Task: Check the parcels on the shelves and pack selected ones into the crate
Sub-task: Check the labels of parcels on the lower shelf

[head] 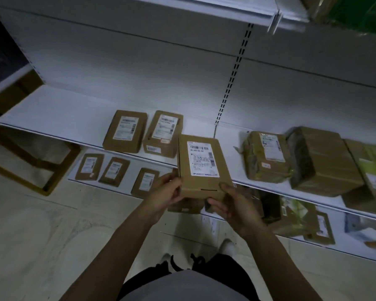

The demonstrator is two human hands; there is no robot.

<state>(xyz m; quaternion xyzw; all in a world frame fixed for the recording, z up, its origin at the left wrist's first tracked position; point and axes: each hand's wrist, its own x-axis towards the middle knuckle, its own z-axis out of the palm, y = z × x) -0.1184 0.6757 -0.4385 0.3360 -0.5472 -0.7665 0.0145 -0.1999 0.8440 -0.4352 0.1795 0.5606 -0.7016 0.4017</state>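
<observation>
The left grip (166, 193) and right grip (233, 206) are wrapped round the box (201, 183) at its near corners. It is judged light and stiff; opposite edges are best held.

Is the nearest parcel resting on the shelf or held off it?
Held off it: left hand and right hand grip the parcel by its near end, past the shelf edge.

A wooden frame (62, 168) stands on the pale floor (41, 235) (far left).
</observation>
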